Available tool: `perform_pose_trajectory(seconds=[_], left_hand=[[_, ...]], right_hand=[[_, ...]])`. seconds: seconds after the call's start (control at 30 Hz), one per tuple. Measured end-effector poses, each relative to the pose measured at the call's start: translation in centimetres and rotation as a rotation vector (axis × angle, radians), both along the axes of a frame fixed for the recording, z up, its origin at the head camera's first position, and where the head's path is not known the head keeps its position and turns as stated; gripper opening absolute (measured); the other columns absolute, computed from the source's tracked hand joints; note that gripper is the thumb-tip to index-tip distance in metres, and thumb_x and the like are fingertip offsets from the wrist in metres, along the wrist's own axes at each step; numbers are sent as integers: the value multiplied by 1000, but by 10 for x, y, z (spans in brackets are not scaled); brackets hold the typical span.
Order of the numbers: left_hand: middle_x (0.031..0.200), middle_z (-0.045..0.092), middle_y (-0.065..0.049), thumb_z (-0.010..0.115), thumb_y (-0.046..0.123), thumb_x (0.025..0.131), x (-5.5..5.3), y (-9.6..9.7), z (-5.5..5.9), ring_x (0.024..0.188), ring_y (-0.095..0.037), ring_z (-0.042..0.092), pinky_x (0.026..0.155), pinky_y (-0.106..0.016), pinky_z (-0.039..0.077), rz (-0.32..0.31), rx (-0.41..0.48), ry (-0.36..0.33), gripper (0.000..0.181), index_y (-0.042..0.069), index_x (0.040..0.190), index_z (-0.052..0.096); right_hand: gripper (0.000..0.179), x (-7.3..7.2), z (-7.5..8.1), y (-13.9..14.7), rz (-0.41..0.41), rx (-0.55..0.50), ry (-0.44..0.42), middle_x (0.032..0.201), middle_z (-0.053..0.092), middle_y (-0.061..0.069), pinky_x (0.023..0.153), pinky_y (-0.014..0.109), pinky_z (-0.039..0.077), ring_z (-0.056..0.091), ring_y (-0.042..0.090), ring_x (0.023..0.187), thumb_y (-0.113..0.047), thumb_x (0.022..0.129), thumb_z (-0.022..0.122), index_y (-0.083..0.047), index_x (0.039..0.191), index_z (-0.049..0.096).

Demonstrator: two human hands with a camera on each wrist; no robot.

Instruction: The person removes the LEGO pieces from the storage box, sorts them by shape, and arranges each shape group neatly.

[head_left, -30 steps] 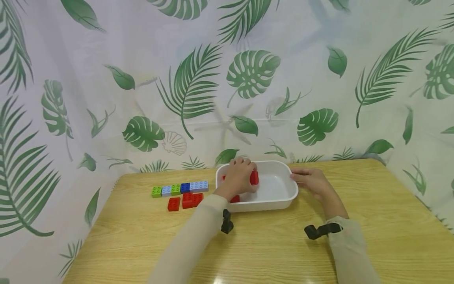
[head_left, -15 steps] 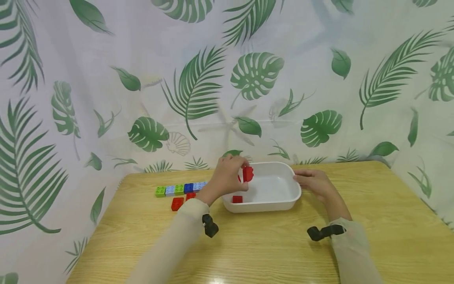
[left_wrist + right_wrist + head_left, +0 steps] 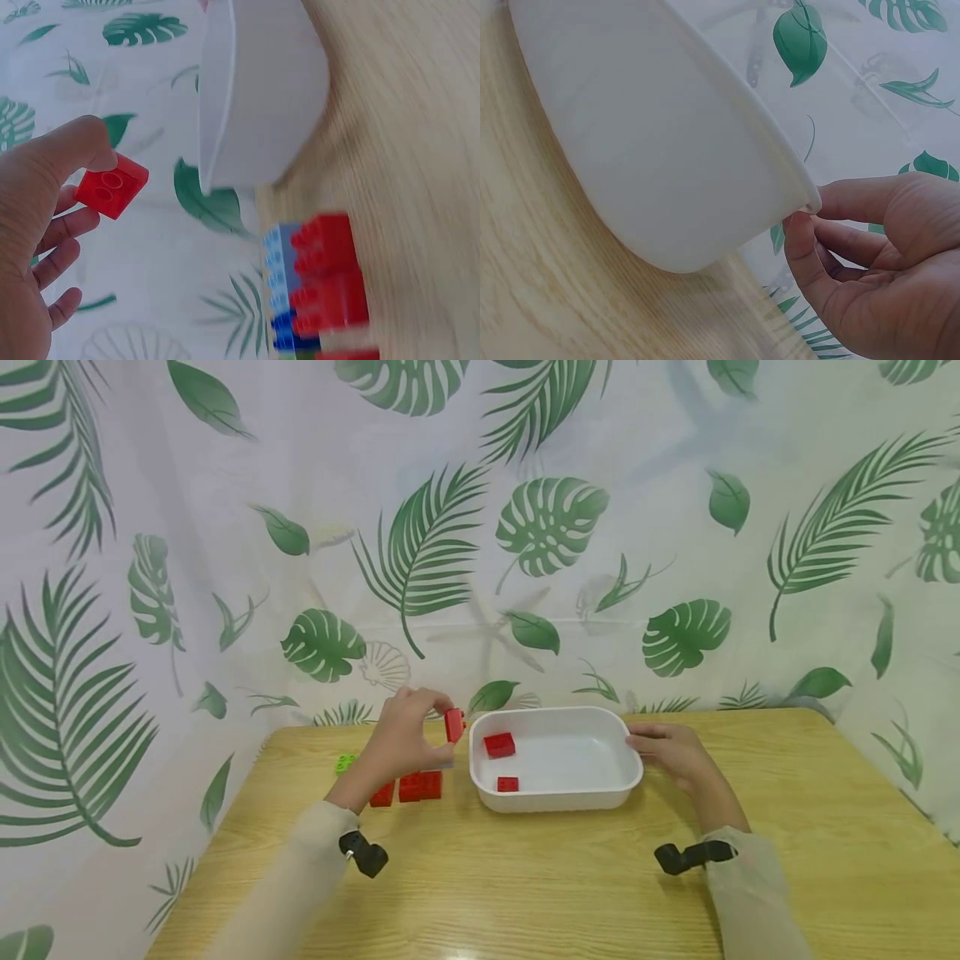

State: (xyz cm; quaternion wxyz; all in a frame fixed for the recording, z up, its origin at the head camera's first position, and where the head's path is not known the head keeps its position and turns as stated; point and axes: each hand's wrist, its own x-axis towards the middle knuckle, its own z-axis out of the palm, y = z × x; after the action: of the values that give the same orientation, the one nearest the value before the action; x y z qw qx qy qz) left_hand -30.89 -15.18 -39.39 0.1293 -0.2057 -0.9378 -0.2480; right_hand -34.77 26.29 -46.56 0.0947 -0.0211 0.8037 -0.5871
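My left hand (image 3: 397,739) is raised over the table, left of a white plastic bin (image 3: 558,800). Between thumb and fingers it pinches a red toy brick (image 3: 454,725); the left wrist view shows the hollow underside of this red brick (image 3: 112,187). My right hand (image 3: 675,756) grips the bin's right end, its thumb and fingers on the rim (image 3: 799,184). Inside the bin, towards its left end, lie two other red bricks, one at the back (image 3: 499,745) and one at the front (image 3: 507,784).
Below my left hand, red bricks (image 3: 411,787) lie in a row on the wooden table (image 3: 525,877). Behind them runs a row with a green brick (image 3: 346,763), light blue bricks (image 3: 279,270) and a dark blue one (image 3: 283,330), partly hidden. A leaf-patterned cloth (image 3: 450,527) hangs behind.
My left hand has lifted the red brick out of the bin and carried it left, over the rows of bricks. My right hand keeps its hold on the bin's rim.
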Motion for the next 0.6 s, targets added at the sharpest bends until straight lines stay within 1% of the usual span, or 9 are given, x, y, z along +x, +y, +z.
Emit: perform_pose_trajectory(seconds=[0.07,0.17,0.2,0.3,0.4,0.43,0.47,0.6], left_hand=[[117,66,-1,89,30,74,5,-14,-1,110,-22,48,95,-47,48,30,-7,-23,55,15,121,64],[117,65,-3,89,30,75,11,-35,-5,112,-24,49,96,-49,49,79,-39,-49,56,15,122,64],[117,65,-4,88,28,75,13,-41,-7,113,-25,50,100,-51,48,93,-49,-54,55,14,122,64],[115,66,-5,87,23,74,15,-61,-16,113,-26,52,102,-54,46,126,-82,-54,53,12,120,64],[111,67,-8,88,20,72,18,-78,-24,110,-28,54,102,-56,45,139,-97,-48,50,9,116,65],[109,67,-8,88,20,72,19,-83,-26,108,-28,54,97,-54,46,142,-102,-46,49,9,114,65],[108,68,-9,87,19,72,20,-88,-29,107,-29,54,96,-53,47,145,-105,-47,48,8,113,66],[107,68,-12,85,18,72,24,-104,-38,104,-29,53,93,-52,47,158,-120,-73,45,7,111,66]], right_hand=[[56,0,0,-1,-3,12,-3,138,61,19,89,23,57,63,-2,95,-24,101,64,11,143,49],[57,1,0,-1,-3,26,-6,142,58,23,89,22,57,63,-1,96,-25,101,64,10,144,49],[57,1,1,-1,-3,28,-6,143,57,24,89,22,57,63,-1,96,-26,101,64,10,144,49],[58,2,2,-1,5,27,-12,144,55,25,89,23,57,63,0,98,-27,101,64,10,144,48],[59,3,3,0,3,25,-19,144,55,25,90,23,57,63,0,98,-27,101,64,10,144,48],[58,3,3,0,1,24,-20,144,55,24,90,23,57,63,0,98,-27,101,64,10,144,49],[58,3,3,0,-2,22,-23,144,55,24,90,23,57,63,-1,97,-27,101,64,9,144,49],[57,3,4,-2,-1,19,-27,143,57,22,90,23,57,63,-2,96,-25,102,63,9,144,48]])
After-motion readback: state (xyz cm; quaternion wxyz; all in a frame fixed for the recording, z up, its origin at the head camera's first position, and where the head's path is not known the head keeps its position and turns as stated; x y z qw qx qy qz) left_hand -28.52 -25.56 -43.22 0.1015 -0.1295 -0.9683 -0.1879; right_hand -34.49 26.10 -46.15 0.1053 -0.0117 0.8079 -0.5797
